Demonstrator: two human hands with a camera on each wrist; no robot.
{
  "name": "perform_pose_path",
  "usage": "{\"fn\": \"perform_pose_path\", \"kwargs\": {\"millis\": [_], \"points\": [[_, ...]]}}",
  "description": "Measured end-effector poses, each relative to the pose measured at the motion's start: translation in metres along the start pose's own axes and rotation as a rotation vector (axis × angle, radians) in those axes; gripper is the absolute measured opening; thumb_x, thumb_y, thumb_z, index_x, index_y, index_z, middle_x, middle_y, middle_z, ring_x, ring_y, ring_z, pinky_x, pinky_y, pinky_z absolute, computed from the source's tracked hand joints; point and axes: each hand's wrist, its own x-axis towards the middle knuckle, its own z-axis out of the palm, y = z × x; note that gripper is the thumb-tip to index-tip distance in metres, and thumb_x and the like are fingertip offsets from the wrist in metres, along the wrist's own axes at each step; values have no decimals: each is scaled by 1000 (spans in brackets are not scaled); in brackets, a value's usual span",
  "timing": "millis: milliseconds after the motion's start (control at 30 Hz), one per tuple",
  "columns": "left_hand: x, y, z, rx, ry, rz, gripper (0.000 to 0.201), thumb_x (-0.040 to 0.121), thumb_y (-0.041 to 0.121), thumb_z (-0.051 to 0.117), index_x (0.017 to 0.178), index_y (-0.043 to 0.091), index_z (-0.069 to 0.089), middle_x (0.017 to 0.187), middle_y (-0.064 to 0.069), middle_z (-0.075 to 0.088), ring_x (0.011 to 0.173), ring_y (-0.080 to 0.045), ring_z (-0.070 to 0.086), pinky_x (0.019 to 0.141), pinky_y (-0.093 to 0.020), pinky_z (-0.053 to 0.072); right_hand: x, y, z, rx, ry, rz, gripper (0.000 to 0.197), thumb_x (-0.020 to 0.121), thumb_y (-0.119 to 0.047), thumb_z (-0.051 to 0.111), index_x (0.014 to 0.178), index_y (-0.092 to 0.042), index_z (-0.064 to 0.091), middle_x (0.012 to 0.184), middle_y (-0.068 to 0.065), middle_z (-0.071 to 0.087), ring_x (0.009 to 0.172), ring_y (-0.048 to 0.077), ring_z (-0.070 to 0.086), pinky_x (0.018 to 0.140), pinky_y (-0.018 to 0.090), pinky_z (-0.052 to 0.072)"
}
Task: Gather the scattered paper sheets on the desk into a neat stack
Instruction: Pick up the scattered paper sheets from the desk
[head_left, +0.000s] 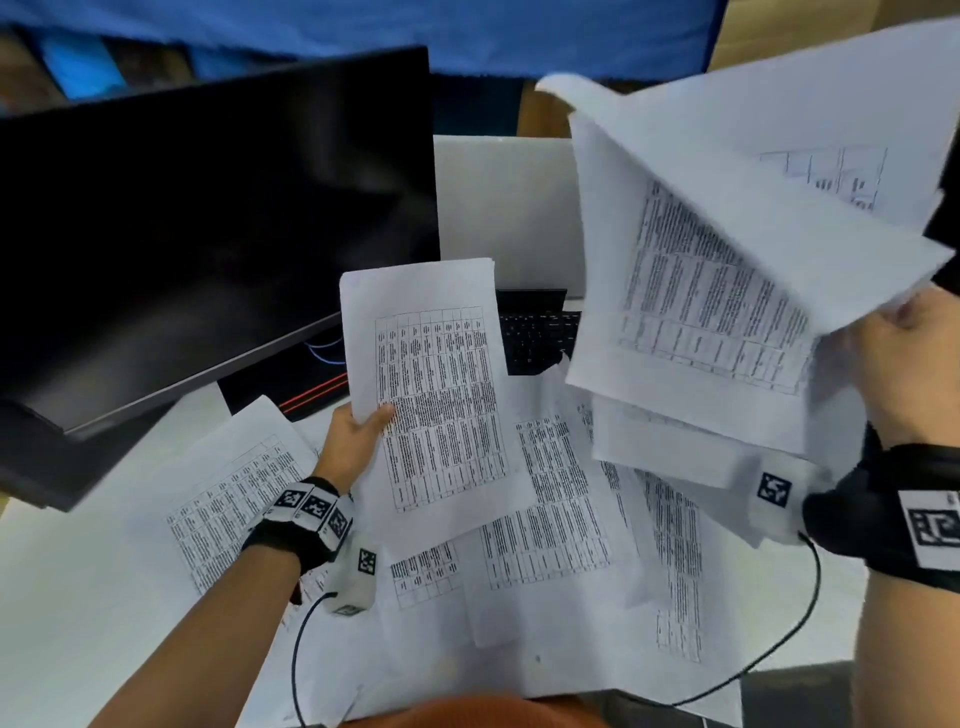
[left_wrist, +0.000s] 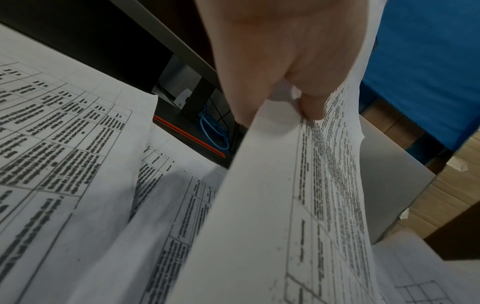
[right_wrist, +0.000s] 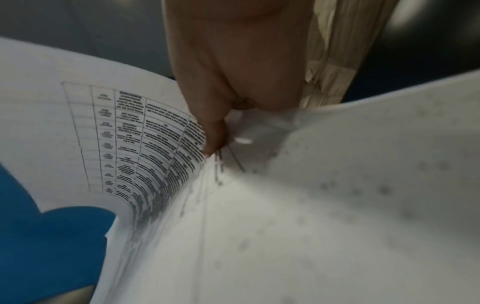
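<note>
The left hand (head_left: 349, 443) pinched one printed sheet (head_left: 434, 384) by its lower left edge, held upright over the desk's (head_left: 78, 597) middle. The right hand (head_left: 904, 364) gripped a fanned bundle (head_left: 727, 249) raised toward the far right corner. The loose sheets (head_left: 550, 519) lay along the near edge between both hands, the left nearer.

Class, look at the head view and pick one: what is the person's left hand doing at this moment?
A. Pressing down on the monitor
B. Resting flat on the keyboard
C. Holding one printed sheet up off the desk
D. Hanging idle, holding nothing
C: the left hand pinches the lower left edge of a printed sheet, raised above the papers lying on the desk.
</note>
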Motion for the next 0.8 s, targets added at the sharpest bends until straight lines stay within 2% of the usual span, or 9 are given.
{"fn": "perform_pose_path", "kwargs": {"millis": [100,167,333,400,467,500,567,667,800], "points": [[-1,7,4,-21,-17,1,36,91,17,50,123,0,50,107,-3,58,102,-19,55,89,-29,40,0,0,20,142,-73,49,16,88,-10,55,101,-14,64,72,-28,68,72,-17,60,68,2,45],[-2,13,7,6,-51,16,36,91,18,50,123,1,49,109,-1,56,106,-17,54,92,-28,37,-5,-1,35,198,-146,110,27,89,-8,53,116,-12,57,81,-26,66,72,-19,60,65,0,44],[-1,23,7,40,-92,57,33,92,19,49,121,3,51,112,-5,59,105,-19,58,94,-28,39,-12,-22,60,314,-301,130,25,90,-10,52,114,-18,57,94,-16,64,78,-12,64,64,3,47],[-1,27,8,54,-97,74,32,92,22,49,119,5,54,109,-19,66,101,-39,62,96,-46,47,-10,-23,70,350,-349,167,25,89,-10,53,113,-13,61,97,-11,68,86,-2,68,70,11,52],[-2,33,9,84,-99,86,30,92,19,48,116,3,57,88,-24,68,97,-52,55,86,-60,45,-11,-18,84,346,-401,209,26,88,-11,55,114,-11,61,93,-12,71,92,5,68,79,19,54],[-2,36,10,83,-103,100,28,92,16,47,114,2,57,75,-12,67,95,-50,56,82,-60,45,-12,-14,90,340,-431,229,26,88,-13,55,114,-12,61,93,-13,71,94,6,67,84,22,53],[-3,42,8,52,-138,149,26,92,12,47,114,4,58,74,7,63,85,-37,65,75,-51,52,-14,-5,99,333,-481,271,25,89,-16,54,112,-16,61,96,-12,70,96,7,66,89,28,51],[-1,41,4,0,-192,178,26,91,14,49,115,10,58,90,10,67,85,-9,68,77,-24,56,-17,-1,106,347,-508,284,26,89,-16,54,114,-18,59,103,-12,68,94,3,65,86,23,50],[0,38,4,-44,-241,153,24,90,21,51,113,22,57,99,15,66,88,7,65,77,-13,52,-24,11,122,285,-462,287,35,90,-14,53,124,-8,52,117,-3,58,103,10,58,91,22,44]]}}
